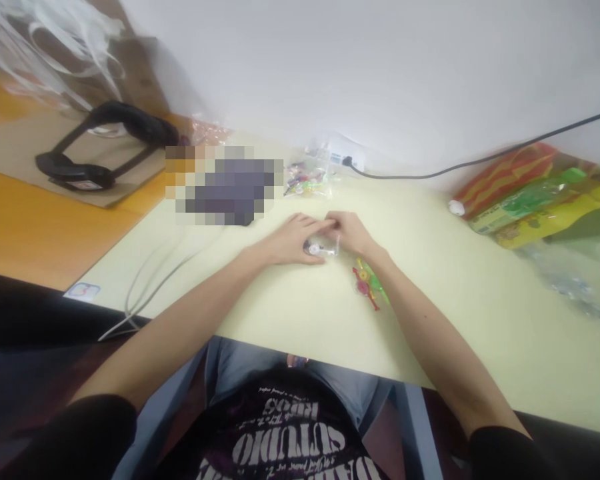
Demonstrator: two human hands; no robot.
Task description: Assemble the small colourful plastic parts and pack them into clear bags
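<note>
My left hand curves around a small clear plastic bag low over the table, fingers along its far side and thumb along its near side. Inside or against the bag is a small white and dark round piece; its kind is too small to make out. My right hand is closed at the bag's far right corner, its fingertips meeting those of the left. Beside my right wrist lie several small plastic pieces in red, yellow and green, partly behind the forearm.
A bag of colourful small pieces lies beyond my hands, near a blurred-out dark object. A black cable crosses the back. Colourful packaging sits at right, a black frame-like device at left. White cords hang over the front edge.
</note>
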